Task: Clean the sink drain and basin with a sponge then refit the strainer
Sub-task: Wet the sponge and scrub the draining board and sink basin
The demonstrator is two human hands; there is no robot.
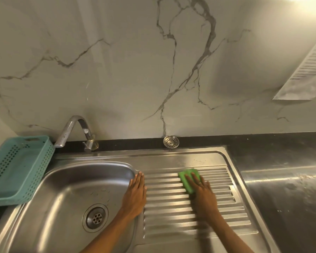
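A steel sink basin (66, 181) lies at the lower left with its open drain (96, 218) at the bottom. The round metal strainer (171, 141) leans against the wall on the dark ledge behind the sink. My right hand (202, 192) presses flat on a green sponge (187, 179) lying on the ribbed drainboard (217, 216). My left hand (135, 192) rests flat, fingers together, on the rim between basin and drainboard, holding nothing.
A teal perforated basket (16, 170) sits at the left edge of the sink. A curved steel tap (75, 132) stands behind the basin. Dark countertop (290, 198) extends to the right. The marble wall carries a printed paper sheet (308, 70).
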